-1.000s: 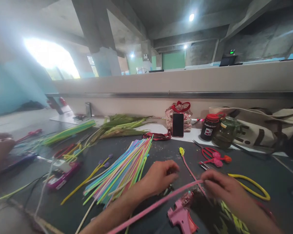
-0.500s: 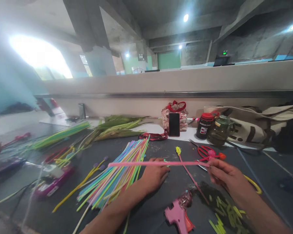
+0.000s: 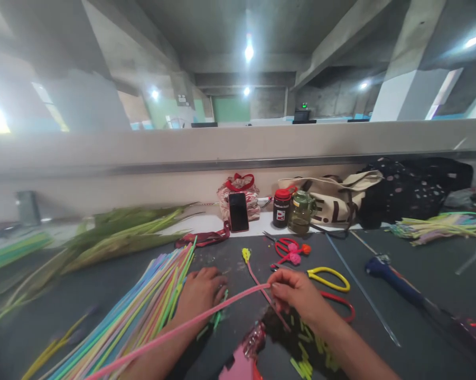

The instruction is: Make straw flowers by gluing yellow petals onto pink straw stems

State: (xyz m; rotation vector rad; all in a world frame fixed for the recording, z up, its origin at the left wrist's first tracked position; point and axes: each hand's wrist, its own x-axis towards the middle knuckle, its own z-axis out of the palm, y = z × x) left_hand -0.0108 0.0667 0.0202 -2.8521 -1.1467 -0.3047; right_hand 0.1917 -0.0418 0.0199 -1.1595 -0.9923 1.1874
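My right hand (image 3: 295, 294) pinches one end of a long pink pipe cleaner (image 3: 174, 331), which slants down to the lower left across my left forearm. My left hand (image 3: 202, 291) lies palm down on the dark table with its fingers loosely spread, beside a bundle of many-coloured pipe cleaners (image 3: 138, 311). Short green pieces (image 3: 217, 316) lie close to its fingertips. Between my hands, a pink stem with a yellow tip (image 3: 246, 255) rests on the table. Below it is a pink glue gun (image 3: 238, 363), partly cut off, near short yellow-green cut pieces (image 3: 301, 367).
Scissors with red handles (image 3: 281, 245), a yellow-handled pair (image 3: 333, 278) and pink-orange pieces (image 3: 294, 254) lie past my right hand. Behind stand a phone (image 3: 238, 212), a red-capped bottle (image 3: 281, 208) and a green jug (image 3: 301, 212). Corn husks (image 3: 114, 232) lie left, a dark blue tool (image 3: 396, 277) right.
The view has turned right. The pink pipe cleaner, level before, now slants down to the lower left, its far end near the bottom edge. My right hand still pinches it.
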